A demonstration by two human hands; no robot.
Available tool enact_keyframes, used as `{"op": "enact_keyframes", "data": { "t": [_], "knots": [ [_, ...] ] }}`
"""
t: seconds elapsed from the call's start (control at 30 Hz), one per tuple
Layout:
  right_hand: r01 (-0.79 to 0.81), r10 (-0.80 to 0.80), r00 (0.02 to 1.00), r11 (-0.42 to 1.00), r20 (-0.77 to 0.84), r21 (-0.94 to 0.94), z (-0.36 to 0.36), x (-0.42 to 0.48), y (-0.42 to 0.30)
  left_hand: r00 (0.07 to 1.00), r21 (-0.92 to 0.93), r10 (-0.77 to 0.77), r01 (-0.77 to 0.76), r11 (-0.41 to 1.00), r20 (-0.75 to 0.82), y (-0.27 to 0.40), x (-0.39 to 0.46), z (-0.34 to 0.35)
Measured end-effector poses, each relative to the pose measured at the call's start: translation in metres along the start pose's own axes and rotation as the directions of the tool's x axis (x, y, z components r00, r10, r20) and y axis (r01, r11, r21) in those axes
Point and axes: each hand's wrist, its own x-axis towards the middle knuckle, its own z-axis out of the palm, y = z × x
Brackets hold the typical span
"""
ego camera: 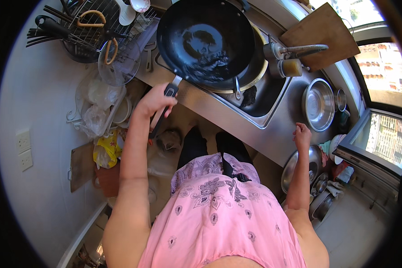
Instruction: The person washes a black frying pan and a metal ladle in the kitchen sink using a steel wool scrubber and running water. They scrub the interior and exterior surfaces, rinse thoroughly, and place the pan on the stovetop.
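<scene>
My left hand (159, 100) grips the black handle of a large dark wok (201, 50). Rippled clear liquid, apparently water, covers part of the wok's inside. Beneath the wok, a second pan with a golden rim (259, 78) and a metal handle sits over the sink (266, 110) and is mostly hidden. A dark scrubbing pad (249, 96) lies in the sink below that pan. My right hand (301, 135) hovers by the counter's right end with curled fingers and nothing visible in it. The nearest thing to it is a stainless steel bowl (319, 104).
A faucet with a flexible metal hose (305, 48) rises behind the sink, before a leaning wooden board (321, 37). An open window sash (372, 140) juts in at right. At upper left, a wire rack (87, 33) holds utensils and a strainer (119, 62).
</scene>
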Motion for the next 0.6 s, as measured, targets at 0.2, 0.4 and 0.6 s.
{"op": "enact_keyframes", "data": {
  "t": [0.2,0.4,0.6],
  "knots": [
    [-0.025,0.022,0.999,0.996,-0.034,-0.09,-0.004,-0.036,-0.003,0.992,-0.119,0.045,-0.031,0.992,0.118,-0.019,0.056,0.0],
    [-0.023,0.02,1.0,0.994,-0.022,-0.106,0.024,-0.055,-0.016,0.981,-0.14,0.0,0.028,0.99,0.194,-0.032,0.047,0.003],
    [0.001,0.007,0.998,0.991,0.055,-0.135,0.05,-0.062,-0.051,0.982,-0.167,0.005,0.027,0.986,0.19,-0.02,0.042,-0.022]
  ]
}}
